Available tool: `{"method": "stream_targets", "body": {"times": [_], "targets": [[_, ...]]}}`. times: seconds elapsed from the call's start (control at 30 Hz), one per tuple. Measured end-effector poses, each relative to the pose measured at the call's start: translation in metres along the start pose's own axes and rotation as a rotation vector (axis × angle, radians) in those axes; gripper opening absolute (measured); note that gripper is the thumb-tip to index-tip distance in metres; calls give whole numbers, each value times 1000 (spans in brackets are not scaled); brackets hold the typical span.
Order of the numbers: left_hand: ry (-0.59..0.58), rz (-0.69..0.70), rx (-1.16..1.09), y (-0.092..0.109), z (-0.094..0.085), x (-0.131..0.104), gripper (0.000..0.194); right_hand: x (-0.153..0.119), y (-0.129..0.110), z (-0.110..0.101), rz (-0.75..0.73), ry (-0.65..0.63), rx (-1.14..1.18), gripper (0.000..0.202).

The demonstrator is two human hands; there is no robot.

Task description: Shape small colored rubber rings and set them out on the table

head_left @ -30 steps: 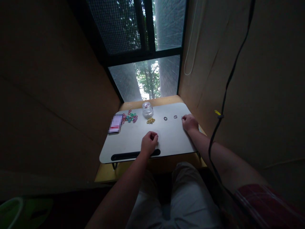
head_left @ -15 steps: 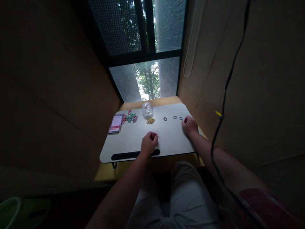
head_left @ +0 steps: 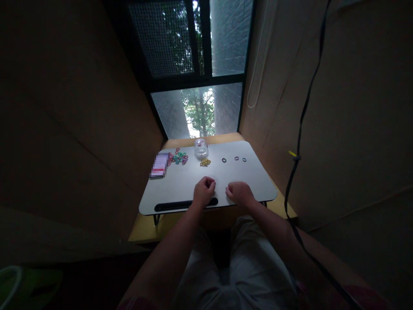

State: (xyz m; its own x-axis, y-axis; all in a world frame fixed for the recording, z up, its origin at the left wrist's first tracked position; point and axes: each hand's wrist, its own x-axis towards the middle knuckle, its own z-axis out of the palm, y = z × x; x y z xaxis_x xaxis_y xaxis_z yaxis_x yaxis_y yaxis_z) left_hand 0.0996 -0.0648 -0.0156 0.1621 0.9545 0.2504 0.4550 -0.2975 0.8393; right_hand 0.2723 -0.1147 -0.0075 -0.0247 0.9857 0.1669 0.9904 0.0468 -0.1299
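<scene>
My left hand [head_left: 204, 191] is closed in a pinch above the white tabletop [head_left: 180, 185], near its front edge. Whatever its fingertips hold, if anything, is too small to make out. Just to the right, my right hand [head_left: 239, 193] is closed too, its curled fingers facing the left hand across a small gap; its grip is hidden. Beyond the hands lie a dark ring [head_left: 223, 160], a purple ring [head_left: 236, 158] and a bluish ring [head_left: 244, 159], spaced in a row. A little pile of gold-coloured rings [head_left: 205, 162] sits left of that row.
A clear plastic jar [head_left: 201, 149] stands behind the gold pile. Multicoloured rings [head_left: 179, 158] are heaped at the left beside a phone [head_left: 159, 165]. A black slot [head_left: 174, 206] runs along the front edge. A dark cable [head_left: 298, 142] hangs at right.
My right hand has moved from beside the bluish ring back toward me and leftward, close to my left hand. The left hand stays nearly in place, and the view has shifted slightly.
</scene>
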Motion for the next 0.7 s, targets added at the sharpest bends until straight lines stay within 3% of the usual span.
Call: {"method": "stream_targets", "body": {"times": [0.4,0.7], "targets": [[-2,-2,-30,-1,-1,-2,17,16,-13,-2,74,-95,-41,35],[-96,50,21,-1,-10,-15,16,51,-33,2,22,-84,0,29]]}}
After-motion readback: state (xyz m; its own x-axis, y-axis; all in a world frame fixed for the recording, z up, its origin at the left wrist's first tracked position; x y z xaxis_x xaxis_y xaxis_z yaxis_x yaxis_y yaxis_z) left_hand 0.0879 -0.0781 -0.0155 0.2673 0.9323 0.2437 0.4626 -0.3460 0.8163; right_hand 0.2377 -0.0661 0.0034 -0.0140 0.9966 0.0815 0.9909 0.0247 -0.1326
